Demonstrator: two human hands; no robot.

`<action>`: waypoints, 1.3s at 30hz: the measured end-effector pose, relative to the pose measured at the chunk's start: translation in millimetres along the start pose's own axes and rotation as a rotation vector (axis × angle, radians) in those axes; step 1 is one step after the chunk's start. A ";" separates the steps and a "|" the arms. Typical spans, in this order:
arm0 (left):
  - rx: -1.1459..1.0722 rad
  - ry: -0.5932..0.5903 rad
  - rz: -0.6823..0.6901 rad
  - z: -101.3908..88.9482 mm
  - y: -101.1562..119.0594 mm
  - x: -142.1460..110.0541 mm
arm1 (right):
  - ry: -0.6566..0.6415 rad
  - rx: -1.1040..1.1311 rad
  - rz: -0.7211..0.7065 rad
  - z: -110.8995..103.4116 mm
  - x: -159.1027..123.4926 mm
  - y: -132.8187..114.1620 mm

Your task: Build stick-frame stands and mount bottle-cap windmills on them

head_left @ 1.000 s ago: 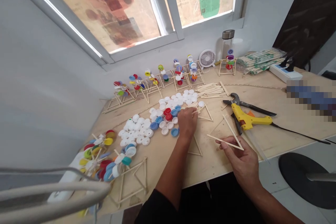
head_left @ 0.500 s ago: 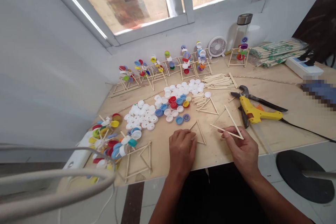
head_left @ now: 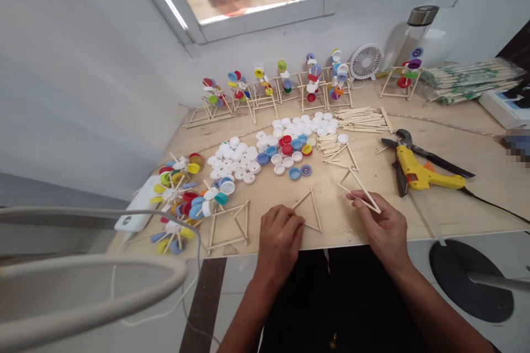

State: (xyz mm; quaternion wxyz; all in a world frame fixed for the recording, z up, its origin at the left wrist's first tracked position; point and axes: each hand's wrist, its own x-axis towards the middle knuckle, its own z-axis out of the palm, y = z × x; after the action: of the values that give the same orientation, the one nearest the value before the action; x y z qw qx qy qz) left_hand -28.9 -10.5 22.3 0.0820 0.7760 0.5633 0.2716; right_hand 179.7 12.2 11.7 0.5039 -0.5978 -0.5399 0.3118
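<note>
Over the table (head_left: pixel 265 196), the right hand (head_left: pixel 383 231) pinches a triangle (head_left: pixel 364 190); the left hand (head_left: pixel 279 237), fingers curled, meets a flat frame (head_left: pixel 316 209), its grip unclear.

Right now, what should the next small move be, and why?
Probably the left hand should lift the stick triangle beside it: the triangle lies flat on the table, and the left hand's fingers are at its left side, though any grip is hidden. The right hand is holding another stick frame.
</note>
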 end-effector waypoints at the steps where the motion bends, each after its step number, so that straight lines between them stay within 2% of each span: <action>1: -0.013 0.001 -0.007 -1.5 -1.5 -2.4 | -0.006 -0.007 0.005 1.1 0.5 0.7; 7: -0.083 0.094 -0.126 -7.7 -12.7 -15.4 | -0.056 -0.065 0.034 3.7 3.2 4.2; 11: -0.037 0.058 -0.177 -7.1 -17.1 -15.8 | -0.098 -0.131 0.041 2.0 5.1 1.1; 18: 0.014 0.076 -0.157 -2.2 -17.5 -9.5 | -0.147 -0.282 -0.064 -0.8 6.8 -9.1; 24: 0.010 0.072 -0.129 -3.3 -19.2 -10.7 | -0.178 -0.383 -0.163 -1.9 5.9 -6.1; 32: 0.020 0.077 -0.106 -4.3 -22.0 -11.4 | -0.145 -0.396 -0.202 -3.3 5.9 -2.4; 39: 0.022 0.189 -0.057 2.1 -14.8 -9.2 | -0.129 -0.455 -0.201 -13.3 7.4 1.4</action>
State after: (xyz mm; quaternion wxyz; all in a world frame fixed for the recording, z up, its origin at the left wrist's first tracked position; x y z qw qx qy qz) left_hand -42.1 -13.4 11.1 0.0274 0.7315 0.5933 0.3349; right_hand 193.9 15.9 15.6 0.3494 -0.6179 -0.6840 0.1684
